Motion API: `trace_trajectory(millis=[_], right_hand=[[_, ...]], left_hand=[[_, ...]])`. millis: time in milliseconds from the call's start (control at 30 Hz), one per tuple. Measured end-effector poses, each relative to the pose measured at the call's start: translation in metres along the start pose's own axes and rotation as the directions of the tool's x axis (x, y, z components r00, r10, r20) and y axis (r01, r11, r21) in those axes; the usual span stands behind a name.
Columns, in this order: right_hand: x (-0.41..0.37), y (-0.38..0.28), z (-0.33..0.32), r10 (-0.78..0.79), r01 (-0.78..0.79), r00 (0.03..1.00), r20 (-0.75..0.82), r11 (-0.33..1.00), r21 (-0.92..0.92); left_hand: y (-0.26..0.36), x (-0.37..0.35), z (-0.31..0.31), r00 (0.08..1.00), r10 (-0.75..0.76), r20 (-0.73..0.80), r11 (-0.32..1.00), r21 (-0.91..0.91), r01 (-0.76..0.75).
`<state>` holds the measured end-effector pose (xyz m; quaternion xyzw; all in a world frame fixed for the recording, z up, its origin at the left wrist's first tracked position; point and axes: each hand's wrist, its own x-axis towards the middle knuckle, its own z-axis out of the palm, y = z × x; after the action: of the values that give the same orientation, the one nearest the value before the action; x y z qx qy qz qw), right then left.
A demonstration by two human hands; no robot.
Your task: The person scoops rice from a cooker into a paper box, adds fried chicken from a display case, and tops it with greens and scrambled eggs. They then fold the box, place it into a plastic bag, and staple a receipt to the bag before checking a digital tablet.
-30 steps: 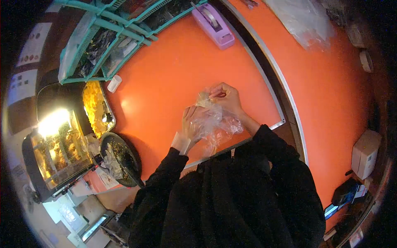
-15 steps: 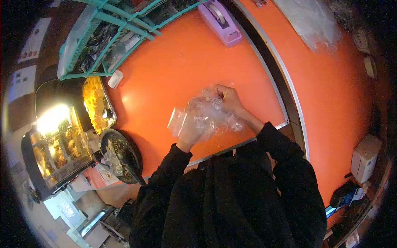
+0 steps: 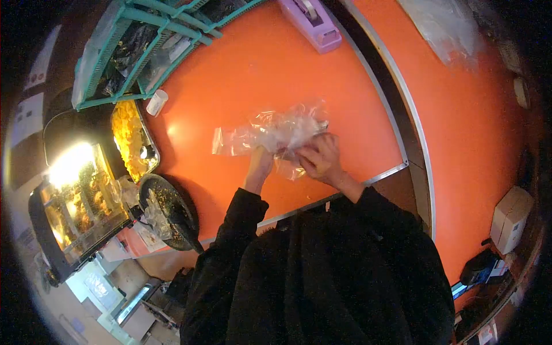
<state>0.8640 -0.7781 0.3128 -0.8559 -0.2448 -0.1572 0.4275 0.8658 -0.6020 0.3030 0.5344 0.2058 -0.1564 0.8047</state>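
Crumpled clear plastic bags (image 3: 296, 123) lie bunched over the orange table in front of me, with a flat end sticking out to the left. My left hand (image 3: 261, 167) grips the bunch from below; the plastic covers its fingertips. On the right side, my right hand (image 3: 325, 158) has its fingers bent and pinched at the near edge of the same plastic. A loose flap hangs down between the two hands.
A lilac tape dispenser (image 3: 313, 26) stands at the far edge. To the left are teal racks (image 3: 138, 63), a white cup (image 3: 157, 102), a tray of yellow food (image 3: 129, 138), a dark bowl (image 3: 187, 210) and a lit food display case (image 3: 86, 207). A cardboard box (image 3: 510, 221) sits far right.
My right hand has come down toward me from the top of the plastic to its near edge. The plastic has spread farther left and away from me.
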Motion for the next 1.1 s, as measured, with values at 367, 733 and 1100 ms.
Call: trace_trajectory(millis=[367,733,1100], right_hand=[[0.005,-0.016,0.014,0.095,-0.091,0.995,-0.001,0.951,0.296],[0.011,-0.020,0.008,0.430,-0.408,0.895,0.116,0.687,0.601],[0.023,-0.002,0.004,0.690,-0.673,0.557,0.462,0.049,0.738]], left_hand=[[0.012,0.001,0.020,0.996,-0.082,0.031,0.993,-0.078,0.085],[0.012,0.002,0.018,0.986,-0.154,0.070,0.983,-0.093,0.160],[0.004,0.002,0.012,0.984,-0.142,0.106,0.977,-0.148,0.157]])
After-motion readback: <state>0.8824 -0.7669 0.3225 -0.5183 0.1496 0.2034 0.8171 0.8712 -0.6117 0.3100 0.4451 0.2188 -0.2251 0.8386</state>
